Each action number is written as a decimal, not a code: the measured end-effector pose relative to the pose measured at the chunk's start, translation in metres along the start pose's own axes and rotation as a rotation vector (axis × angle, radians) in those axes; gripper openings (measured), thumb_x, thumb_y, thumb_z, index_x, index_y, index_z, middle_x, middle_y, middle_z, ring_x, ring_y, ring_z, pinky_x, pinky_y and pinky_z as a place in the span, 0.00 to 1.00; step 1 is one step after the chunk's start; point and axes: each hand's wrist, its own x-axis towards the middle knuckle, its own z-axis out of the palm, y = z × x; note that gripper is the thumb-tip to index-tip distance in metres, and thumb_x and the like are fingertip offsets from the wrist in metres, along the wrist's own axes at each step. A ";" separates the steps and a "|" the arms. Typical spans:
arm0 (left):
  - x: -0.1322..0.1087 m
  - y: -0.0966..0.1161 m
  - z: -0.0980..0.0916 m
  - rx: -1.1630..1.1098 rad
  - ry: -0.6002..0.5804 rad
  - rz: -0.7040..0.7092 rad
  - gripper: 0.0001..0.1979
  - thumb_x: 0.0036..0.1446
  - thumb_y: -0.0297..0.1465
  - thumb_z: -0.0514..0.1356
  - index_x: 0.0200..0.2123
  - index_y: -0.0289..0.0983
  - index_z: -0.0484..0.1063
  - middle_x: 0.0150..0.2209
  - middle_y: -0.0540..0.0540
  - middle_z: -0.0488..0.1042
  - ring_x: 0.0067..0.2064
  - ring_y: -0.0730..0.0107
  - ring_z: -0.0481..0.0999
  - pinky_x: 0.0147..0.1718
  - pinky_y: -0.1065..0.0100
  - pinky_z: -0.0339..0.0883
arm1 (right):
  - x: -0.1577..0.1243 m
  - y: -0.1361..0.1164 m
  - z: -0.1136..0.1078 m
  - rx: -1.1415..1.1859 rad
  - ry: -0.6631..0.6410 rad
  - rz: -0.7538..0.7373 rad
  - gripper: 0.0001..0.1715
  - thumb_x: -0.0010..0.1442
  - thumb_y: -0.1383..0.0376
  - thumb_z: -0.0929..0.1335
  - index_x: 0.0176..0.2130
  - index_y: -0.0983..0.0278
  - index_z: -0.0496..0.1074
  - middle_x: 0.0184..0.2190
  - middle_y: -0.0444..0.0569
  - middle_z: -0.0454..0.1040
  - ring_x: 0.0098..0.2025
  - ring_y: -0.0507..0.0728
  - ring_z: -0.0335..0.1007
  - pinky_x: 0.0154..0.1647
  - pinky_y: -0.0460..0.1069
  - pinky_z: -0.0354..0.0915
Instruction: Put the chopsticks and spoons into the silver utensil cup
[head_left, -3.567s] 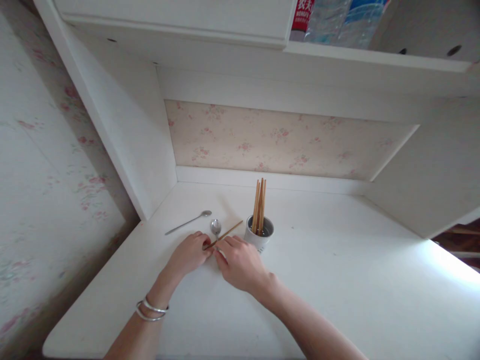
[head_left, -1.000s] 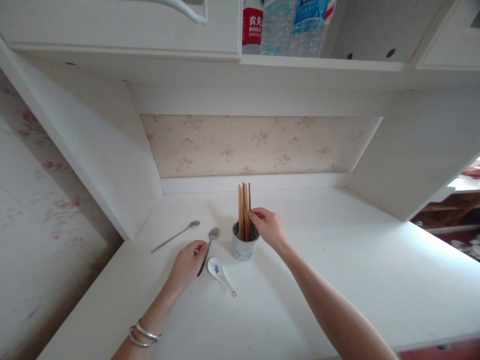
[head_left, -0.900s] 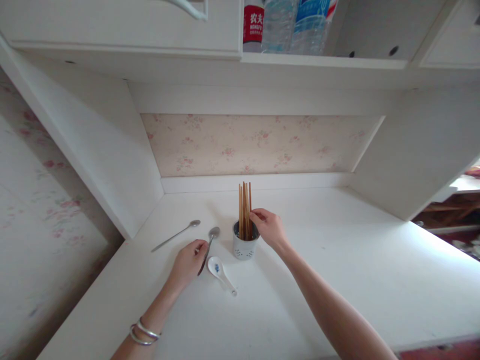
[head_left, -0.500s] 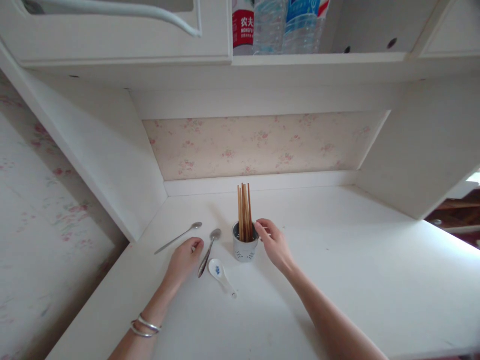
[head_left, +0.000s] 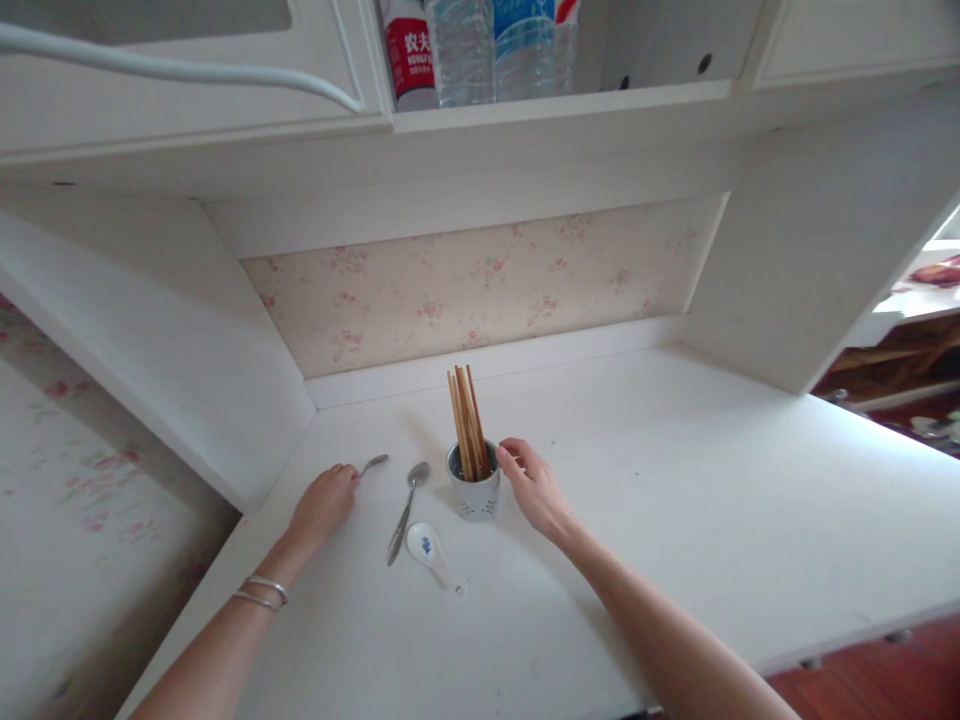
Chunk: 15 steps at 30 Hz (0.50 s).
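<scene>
My left hand (head_left: 324, 503) is closed over the handle of a thin metal spoon (head_left: 375, 463); only the spoon's bowl end shows past the fingers. My right hand (head_left: 534, 486) pinches the right rim of a metal chopstick holder (head_left: 475, 500) with small holes in its wall. Several wooden chopsticks (head_left: 467, 425) stand in the holder, leaning slightly left. Between my hands lies a second metal spoon (head_left: 405, 515) with a patterned handle. Closer to me rests a white ceramic spoon (head_left: 435, 555) with a blue mark.
All this is on a white countertop (head_left: 675, 500) under an overhanging cabinet. Plastic bottles (head_left: 461, 55) stand on the open shelf above. White side panels (head_left: 810, 230) close in the left and right, with a floral-papered wall (head_left: 480, 285) behind.
My left hand has moved left from beside the patterned spoon onto the thin spoon's handle. My right hand stays at the holder's rim. The view has turned right.
</scene>
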 end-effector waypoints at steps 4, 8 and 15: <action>0.004 0.009 -0.021 -0.075 0.117 -0.055 0.14 0.61 0.31 0.45 0.39 0.35 0.69 0.39 0.39 0.74 0.42 0.60 0.73 0.41 0.63 0.63 | 0.002 0.004 0.001 0.033 0.021 0.020 0.24 0.63 0.48 0.56 0.44 0.60 0.68 0.38 0.48 0.74 0.39 0.56 0.70 0.40 0.51 0.64; 0.009 0.044 -0.059 -0.529 0.197 -0.161 0.16 0.59 0.41 0.50 0.40 0.35 0.69 0.35 0.43 0.75 0.36 0.64 0.76 0.39 0.64 0.68 | 0.002 0.006 0.004 0.049 0.021 0.025 0.25 0.63 0.48 0.56 0.46 0.60 0.68 0.41 0.49 0.74 0.41 0.57 0.70 0.41 0.52 0.64; 0.008 0.129 -0.108 -1.395 0.255 -0.106 0.17 0.49 0.40 0.62 0.37 0.33 0.68 0.32 0.47 0.74 0.33 0.70 0.76 0.38 0.63 0.73 | -0.003 0.004 0.007 0.041 -0.028 -0.020 0.26 0.63 0.48 0.57 0.50 0.60 0.68 0.49 0.51 0.70 0.44 0.57 0.68 0.46 0.52 0.63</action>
